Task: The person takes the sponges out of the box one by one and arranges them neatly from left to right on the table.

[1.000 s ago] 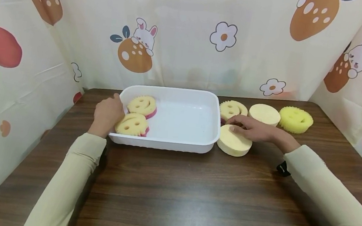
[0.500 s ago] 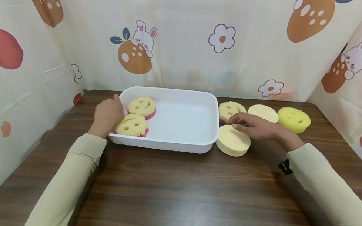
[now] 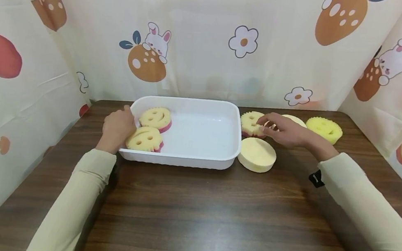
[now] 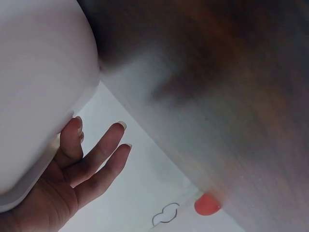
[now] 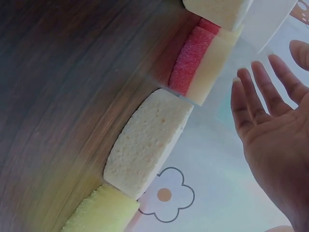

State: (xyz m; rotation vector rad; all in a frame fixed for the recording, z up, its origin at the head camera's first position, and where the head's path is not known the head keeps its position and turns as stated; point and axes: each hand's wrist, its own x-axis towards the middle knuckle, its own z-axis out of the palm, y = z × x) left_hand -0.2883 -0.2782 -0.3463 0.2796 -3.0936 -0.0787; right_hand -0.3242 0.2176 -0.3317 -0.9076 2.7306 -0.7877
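At the left end of the white tray, my left hand holds the rim. The left wrist view shows that hand with its index finger bent against the tray wall and two fingers extended away. Two smiley sponges, cream over pink, lie inside at the left: one at the back, one in front. My right hand hovers with loose fingers over a third smiley sponge outside the tray. In the right wrist view, the hand is apart from its red-and-cream side.
A plain round cream sponge lies at the tray's front right corner. Another sits behind my right hand, partly hidden, beside a yellow smiley sponge. A printed curtain hangs right behind the dark wooden table.
My right hand has moved back from over the front plain sponge to over the smiley sponge behind it. The left hand stays on the tray rim, and the head view has shifted slightly.
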